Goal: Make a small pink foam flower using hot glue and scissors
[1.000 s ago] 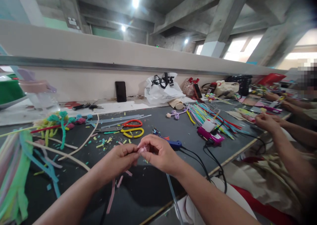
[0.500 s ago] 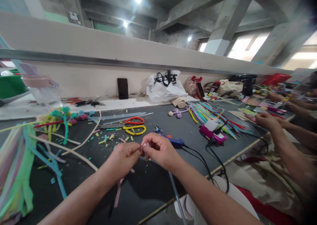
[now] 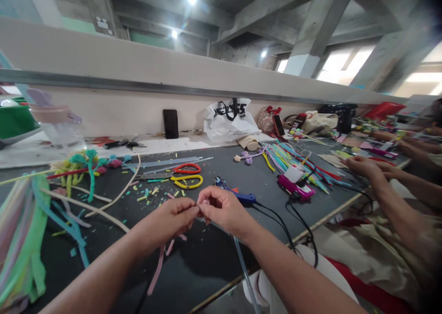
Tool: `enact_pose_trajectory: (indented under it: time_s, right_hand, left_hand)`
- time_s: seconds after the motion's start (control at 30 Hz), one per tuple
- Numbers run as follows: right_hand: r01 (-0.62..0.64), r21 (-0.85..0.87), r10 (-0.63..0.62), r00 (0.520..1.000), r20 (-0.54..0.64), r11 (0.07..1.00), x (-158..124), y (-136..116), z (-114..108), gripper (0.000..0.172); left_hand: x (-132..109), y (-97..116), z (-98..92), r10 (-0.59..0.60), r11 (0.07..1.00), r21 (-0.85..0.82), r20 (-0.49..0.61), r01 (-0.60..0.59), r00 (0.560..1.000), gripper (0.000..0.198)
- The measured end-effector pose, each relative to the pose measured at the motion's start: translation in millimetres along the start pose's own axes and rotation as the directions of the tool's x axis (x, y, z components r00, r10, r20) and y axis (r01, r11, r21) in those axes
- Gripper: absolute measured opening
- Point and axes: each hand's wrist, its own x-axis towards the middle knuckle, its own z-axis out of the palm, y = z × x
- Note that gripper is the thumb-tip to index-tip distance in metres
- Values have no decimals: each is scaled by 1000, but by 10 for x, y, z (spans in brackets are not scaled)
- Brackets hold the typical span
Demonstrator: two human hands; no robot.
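My left hand (image 3: pixel 176 216) and my right hand (image 3: pixel 223 210) meet fingertip to fingertip above the dark table. Both pinch a small pink fuzzy piece, mostly hidden by the fingers. From beneath my left hand hangs a pink pipe cleaner (image 3: pixel 158 268); whether it joins the pinched piece is not visible. Just beyond my right hand lies a blue corded tool like a glue gun (image 3: pixel 246 198). A translucent stick (image 3: pixel 243 268) slants down past the table edge under my right forearm. Scissors (image 3: pixel 187 175) with red and yellow handles lie behind my hands, near scattered short pipe-cleaner scraps (image 3: pixel 148 193).
Bundled pastel pipe cleaners (image 3: pixel 24 231) lie at left, another colourful bunch (image 3: pixel 297 162) at right. A purple power socket (image 3: pixel 296 188) with cords sits right. Behind stand a phone (image 3: pixel 170 124) and a white bag (image 3: pixel 229 120). A co-worker's hands (image 3: pixel 366 166) work at far right.
My left hand and forearm have turned slightly, and the hanging pink pipe cleaner has swung left. The fingertips stay together. The co-worker's hands have shifted a little left.
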Motion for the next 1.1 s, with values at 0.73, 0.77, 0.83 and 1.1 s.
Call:
enact_pose_trajectory:
  time_s: [0.73,0.77,0.83,1.1]
  right_hand:
    - [-42,91,34,996,85,995,-10,-46,-43,29]
    - [-40,102,32,996,83,994,-14,-49,-49,29]
    - [-14,76,8,997,72,997,-18,-48,-52,22]
    - [94,-36,-91,994,63,995,-36,-63,-51,7]
  left_hand:
    - [25,-66,-24,-33,923,-380,67,56,997,30]
    - [23,-75,-36,-23,926,-375,72,49,997,31]
    - [20,-88,-50,-19,934,-354,76,45,997,32]
    - [20,-109,-75,-6,949,-313,135,48,991,28]
